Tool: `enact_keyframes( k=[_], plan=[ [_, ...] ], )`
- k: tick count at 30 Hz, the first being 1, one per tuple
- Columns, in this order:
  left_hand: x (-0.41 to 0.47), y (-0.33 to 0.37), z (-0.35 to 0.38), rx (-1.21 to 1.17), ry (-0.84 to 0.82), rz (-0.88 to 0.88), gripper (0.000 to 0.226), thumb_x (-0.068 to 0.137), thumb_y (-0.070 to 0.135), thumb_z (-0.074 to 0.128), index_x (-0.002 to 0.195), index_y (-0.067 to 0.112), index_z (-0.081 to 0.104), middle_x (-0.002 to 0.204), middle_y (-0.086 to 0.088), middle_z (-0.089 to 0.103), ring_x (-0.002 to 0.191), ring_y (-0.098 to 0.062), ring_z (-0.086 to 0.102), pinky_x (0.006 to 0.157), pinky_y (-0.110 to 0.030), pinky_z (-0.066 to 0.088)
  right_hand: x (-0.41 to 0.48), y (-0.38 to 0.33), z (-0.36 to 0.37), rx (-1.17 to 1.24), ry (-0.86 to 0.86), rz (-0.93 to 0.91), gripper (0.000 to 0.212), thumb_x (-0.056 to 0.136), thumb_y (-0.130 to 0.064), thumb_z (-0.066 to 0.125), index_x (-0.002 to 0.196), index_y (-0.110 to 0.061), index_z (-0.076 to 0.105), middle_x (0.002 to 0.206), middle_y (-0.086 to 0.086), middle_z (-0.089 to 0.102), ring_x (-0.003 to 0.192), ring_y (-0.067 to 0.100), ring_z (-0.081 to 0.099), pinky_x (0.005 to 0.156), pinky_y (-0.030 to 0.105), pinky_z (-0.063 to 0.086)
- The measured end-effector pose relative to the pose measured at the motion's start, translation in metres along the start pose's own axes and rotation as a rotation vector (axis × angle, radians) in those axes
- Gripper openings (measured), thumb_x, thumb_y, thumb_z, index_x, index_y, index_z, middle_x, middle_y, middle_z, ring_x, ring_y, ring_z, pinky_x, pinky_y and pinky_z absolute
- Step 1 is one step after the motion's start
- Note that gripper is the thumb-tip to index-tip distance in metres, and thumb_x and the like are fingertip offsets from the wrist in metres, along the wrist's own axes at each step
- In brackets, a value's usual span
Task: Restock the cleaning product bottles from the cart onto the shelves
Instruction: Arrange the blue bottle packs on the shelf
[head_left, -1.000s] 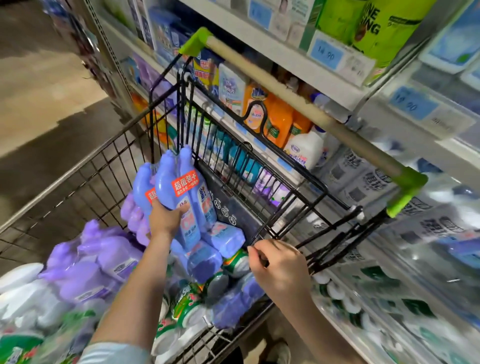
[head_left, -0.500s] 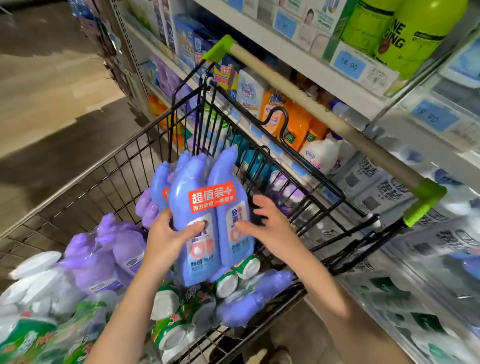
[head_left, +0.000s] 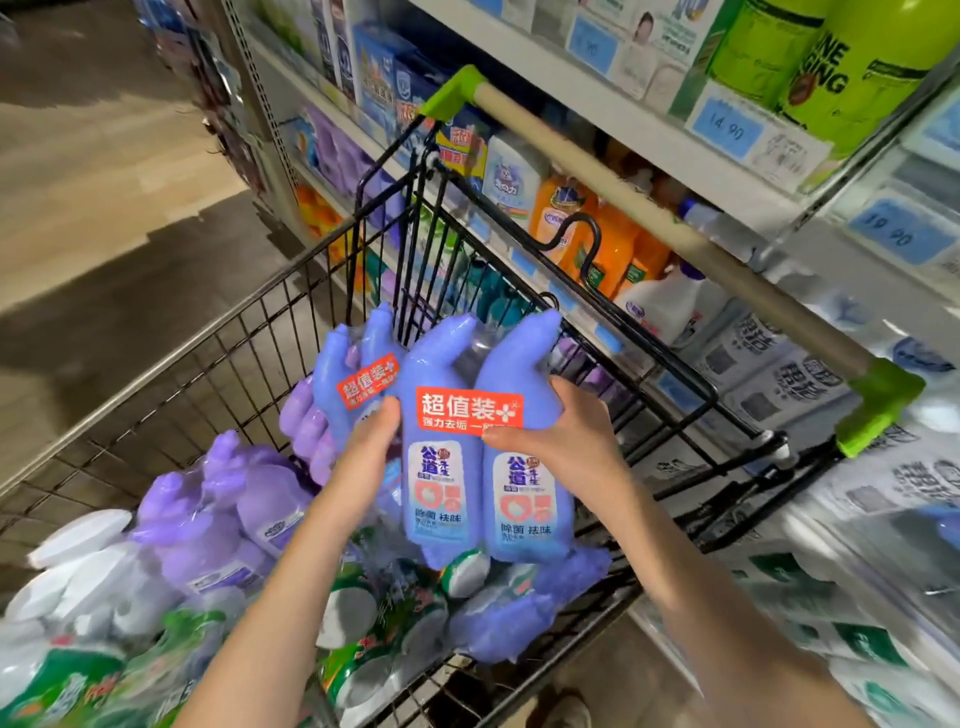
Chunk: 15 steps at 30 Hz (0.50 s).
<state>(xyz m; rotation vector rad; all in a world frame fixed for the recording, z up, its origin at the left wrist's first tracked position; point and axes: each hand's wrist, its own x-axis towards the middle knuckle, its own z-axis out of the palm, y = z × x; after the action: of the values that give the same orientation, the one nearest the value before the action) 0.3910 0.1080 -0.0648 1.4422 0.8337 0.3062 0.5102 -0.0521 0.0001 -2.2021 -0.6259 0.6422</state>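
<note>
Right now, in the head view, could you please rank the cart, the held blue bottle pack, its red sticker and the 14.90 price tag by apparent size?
1. cart
2. blue bottle pack
3. red sticker and 14.90 price tag: about alike; the tag is farther away, so I leave them unranked.

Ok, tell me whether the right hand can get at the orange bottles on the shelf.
Probably not. The right hand grips the blue pack with the left hand, and the cart's wire frame and handle stand between it and the orange bottles.
</note>
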Motion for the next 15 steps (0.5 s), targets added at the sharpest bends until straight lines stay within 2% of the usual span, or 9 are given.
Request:
enact_keyframes(
  k=[1, 3, 5, 6, 7, 9, 12, 13, 15],
  plan=[
    [0.012, -0.003, -0.007, 0.028, 0.116, -0.002, 0.020, 0.100, 0.027, 0.045, 0.083, 0.024, 0.055, 0.069, 0.014, 0.067, 0.069, 0.001, 0.062, 0.065, -0.018, 0.047, -0.001, -0.004, 0.000, -0.065, 0.008, 0.000, 0.032, 0.070, -0.045, 0.079, 0.070, -0.027, 0.053, 0.064, -0.014, 0.058, 0.053, -0.012, 0.053, 0.049, 0.012, 0.037],
    [0.040, -0.020, -0.028, 0.232, 0.281, 0.025, 0.016, 0.091, 0.033, 0.060, 0.082, 0.020, 0.057, 0.079, -0.001, 0.063, 0.085, -0.021, 0.061, 0.072, -0.032, 0.044, -0.003, -0.005, 0.003, -0.123, 0.041, 0.036, 0.038, 0.069, -0.053, 0.077, 0.080, -0.023, 0.055, 0.073, -0.009, 0.061, 0.063, 0.000, 0.056, 0.054, 0.020, 0.036],
    [0.070, -0.041, -0.047, 0.462, 0.303, -0.035, 0.045, 0.073, 0.034, 0.077, 0.097, 0.001, 0.059, 0.098, -0.021, 0.060, 0.102, -0.036, 0.054, 0.081, -0.040, 0.042, -0.003, 0.002, 0.006, -0.078, 0.137, 0.080, 0.040, 0.066, -0.053, 0.079, 0.082, -0.023, 0.057, 0.078, -0.008, 0.064, 0.074, 0.011, 0.062, 0.061, 0.028, 0.043],
    [0.080, -0.046, -0.051, 0.480, 0.286, -0.071, 0.059, 0.066, 0.032, 0.082, 0.103, -0.006, 0.058, 0.102, -0.025, 0.059, 0.106, -0.040, 0.054, 0.080, -0.039, 0.042, -0.004, 0.007, 0.007, -0.036, 0.204, 0.099, 0.038, 0.063, -0.049, 0.082, 0.076, -0.025, 0.055, 0.073, -0.009, 0.064, 0.074, 0.013, 0.063, 0.061, 0.030, 0.045],
    [0.089, -0.053, -0.053, 0.431, 0.276, -0.096, 0.064, 0.062, 0.030, 0.084, 0.105, -0.009, 0.058, 0.101, -0.024, 0.061, 0.104, -0.040, 0.058, 0.075, -0.036, 0.043, -0.005, 0.010, 0.007, -0.020, 0.259, 0.109, 0.038, 0.062, -0.044, 0.084, 0.071, -0.027, 0.051, 0.069, -0.009, 0.062, 0.070, 0.015, 0.062, 0.061, 0.031, 0.045],
    [0.097, -0.049, -0.051, 0.334, 0.260, -0.145, 0.056, 0.066, 0.022, 0.085, 0.106, -0.007, 0.058, 0.100, -0.019, 0.064, 0.092, -0.032, 0.064, 0.068, -0.033, 0.041, -0.009, 0.015, 0.006, -0.012, 0.321, 0.114, 0.039, 0.060, -0.037, 0.086, 0.068, -0.026, 0.049, 0.064, -0.007, 0.061, 0.063, 0.015, 0.059, 0.057, 0.030, 0.044],
    [0.103, -0.053, -0.044, 0.290, 0.244, -0.224, 0.039, 0.067, 0.014, 0.085, 0.098, 0.005, 0.062, 0.103, -0.015, 0.064, 0.084, -0.018, 0.055, 0.068, -0.033, 0.041, -0.014, 0.025, 0.006, 0.015, 0.363, 0.119, 0.038, 0.058, -0.037, 0.086, 0.075, -0.021, 0.056, 0.068, -0.002, 0.064, 0.066, 0.016, 0.061, 0.059, 0.035, 0.049],
    [0.104, -0.055, -0.041, 0.279, 0.231, -0.235, 0.042, 0.063, 0.016, 0.087, 0.096, 0.008, 0.062, 0.102, -0.013, 0.063, 0.085, -0.019, 0.055, 0.070, -0.035, 0.042, -0.016, 0.027, 0.006, 0.011, 0.372, 0.128, 0.039, 0.058, -0.038, 0.085, 0.076, -0.021, 0.056, 0.069, -0.003, 0.064, 0.067, 0.016, 0.062, 0.060, 0.035, 0.050],
    [0.106, -0.058, -0.034, 0.351, 0.231, -0.214, 0.056, 0.061, 0.020, 0.087, 0.108, 0.004, 0.062, 0.106, -0.017, 0.064, 0.093, -0.027, 0.061, 0.075, -0.041, 0.045, -0.017, 0.028, 0.006, -0.015, 0.388, 0.130, 0.039, 0.058, -0.038, 0.085, 0.073, -0.022, 0.053, 0.067, -0.005, 0.062, 0.066, 0.014, 0.061, 0.058, 0.032, 0.047]
  ],
)
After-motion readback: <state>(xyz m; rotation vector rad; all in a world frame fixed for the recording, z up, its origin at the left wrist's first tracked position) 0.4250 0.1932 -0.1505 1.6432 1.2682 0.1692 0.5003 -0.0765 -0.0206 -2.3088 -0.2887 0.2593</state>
